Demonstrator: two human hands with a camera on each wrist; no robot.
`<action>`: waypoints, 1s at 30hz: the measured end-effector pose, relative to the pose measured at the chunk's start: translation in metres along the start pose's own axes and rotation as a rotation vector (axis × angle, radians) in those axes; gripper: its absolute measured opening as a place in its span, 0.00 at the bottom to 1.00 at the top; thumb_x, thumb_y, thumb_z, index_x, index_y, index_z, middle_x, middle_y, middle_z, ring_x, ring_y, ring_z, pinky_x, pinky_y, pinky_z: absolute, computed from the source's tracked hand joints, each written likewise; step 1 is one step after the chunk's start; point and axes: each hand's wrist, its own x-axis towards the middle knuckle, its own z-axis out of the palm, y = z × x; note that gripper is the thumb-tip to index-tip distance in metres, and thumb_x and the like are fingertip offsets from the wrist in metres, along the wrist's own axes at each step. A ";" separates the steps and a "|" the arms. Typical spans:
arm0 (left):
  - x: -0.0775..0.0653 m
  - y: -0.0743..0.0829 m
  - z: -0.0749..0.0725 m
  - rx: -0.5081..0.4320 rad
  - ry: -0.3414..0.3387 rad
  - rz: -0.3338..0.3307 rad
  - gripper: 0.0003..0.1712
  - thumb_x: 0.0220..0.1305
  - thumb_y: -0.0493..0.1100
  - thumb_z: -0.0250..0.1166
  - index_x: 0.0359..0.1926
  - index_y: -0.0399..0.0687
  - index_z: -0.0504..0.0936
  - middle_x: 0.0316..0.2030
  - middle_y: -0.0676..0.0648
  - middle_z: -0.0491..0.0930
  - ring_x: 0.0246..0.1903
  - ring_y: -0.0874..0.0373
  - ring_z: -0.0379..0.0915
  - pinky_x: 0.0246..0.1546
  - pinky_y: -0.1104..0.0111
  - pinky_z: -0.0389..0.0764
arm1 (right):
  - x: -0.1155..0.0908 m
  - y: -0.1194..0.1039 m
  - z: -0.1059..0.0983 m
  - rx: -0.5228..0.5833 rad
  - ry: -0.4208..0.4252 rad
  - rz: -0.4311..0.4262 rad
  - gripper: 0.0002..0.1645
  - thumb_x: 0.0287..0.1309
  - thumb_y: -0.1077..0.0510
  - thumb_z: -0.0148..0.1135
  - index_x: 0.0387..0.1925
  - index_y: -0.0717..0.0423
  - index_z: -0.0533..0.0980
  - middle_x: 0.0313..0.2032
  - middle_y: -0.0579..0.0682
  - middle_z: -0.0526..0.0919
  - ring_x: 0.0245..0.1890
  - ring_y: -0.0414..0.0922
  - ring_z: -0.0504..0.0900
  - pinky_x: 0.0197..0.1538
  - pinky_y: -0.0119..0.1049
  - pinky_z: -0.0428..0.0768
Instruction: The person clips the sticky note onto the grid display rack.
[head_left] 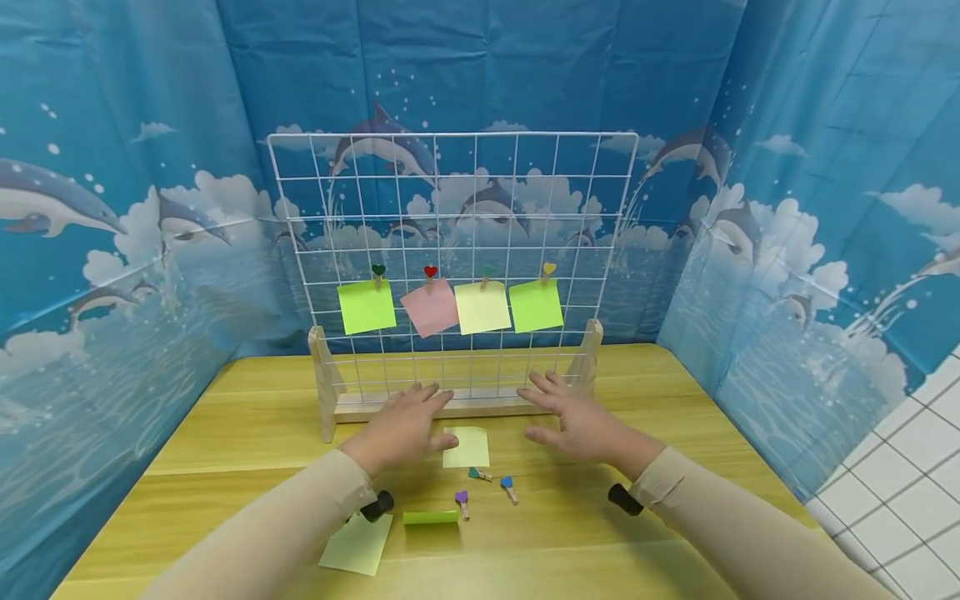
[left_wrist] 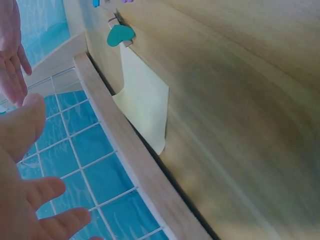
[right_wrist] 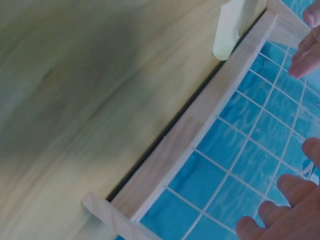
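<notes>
My left hand (head_left: 408, 427) hovers above the table, fingers spread, holding nothing. Opposite it, my right hand (head_left: 577, 421) is held out likewise, also holding nothing. Both are in front of a white wire grid (head_left: 475, 204) on a wooden stand (head_left: 324, 383). Between them lies a pale yellow sticky note (head_left: 467, 447). Nearer me are mini clothespins with hearts: teal (head_left: 474, 473), blue (head_left: 507, 483) and purple (head_left: 462, 497). A green sticky note (head_left: 431, 517) stands edge-on beside the purple one. Another pale yellow note (head_left: 360, 546) lies partly under my left sleeve.
Clothespins hold a green note (head_left: 367, 307), a pink note (head_left: 431, 308), a pale yellow note (head_left: 482, 308) and a second green note (head_left: 537, 307) in a row on the grid. A blue dolphin curtain (head_left: 480, 67) surrounds the wooden table (head_left: 247, 417) behind and at the sides.
</notes>
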 end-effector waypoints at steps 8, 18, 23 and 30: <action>0.000 -0.001 0.007 -0.054 -0.063 -0.017 0.45 0.73 0.65 0.63 0.81 0.50 0.64 0.80 0.40 0.62 0.80 0.38 0.57 0.79 0.40 0.58 | -0.001 -0.004 0.014 -0.006 -0.080 0.030 0.39 0.74 0.38 0.62 0.80 0.40 0.65 0.84 0.52 0.53 0.83 0.65 0.49 0.76 0.73 0.59; 0.008 -0.012 0.020 -0.115 -0.095 -0.029 0.42 0.75 0.64 0.62 0.80 0.50 0.65 0.79 0.42 0.65 0.77 0.41 0.64 0.76 0.46 0.67 | -0.002 -0.007 0.033 0.039 -0.187 0.016 0.35 0.75 0.47 0.63 0.78 0.44 0.68 0.82 0.59 0.57 0.78 0.65 0.63 0.74 0.65 0.69; 0.010 -0.012 0.022 -0.111 -0.084 -0.029 0.40 0.75 0.62 0.63 0.79 0.49 0.68 0.77 0.43 0.68 0.76 0.42 0.66 0.75 0.47 0.68 | 0.001 -0.007 0.039 0.024 -0.239 -0.037 0.32 0.75 0.50 0.63 0.76 0.47 0.71 0.79 0.60 0.64 0.75 0.63 0.69 0.73 0.62 0.72; 0.011 -0.010 0.027 -0.103 -0.091 -0.031 0.38 0.74 0.60 0.65 0.77 0.48 0.70 0.73 0.43 0.74 0.72 0.42 0.72 0.73 0.47 0.72 | 0.003 -0.006 0.045 0.018 -0.290 -0.063 0.30 0.73 0.49 0.65 0.73 0.45 0.75 0.76 0.59 0.70 0.74 0.61 0.72 0.74 0.61 0.71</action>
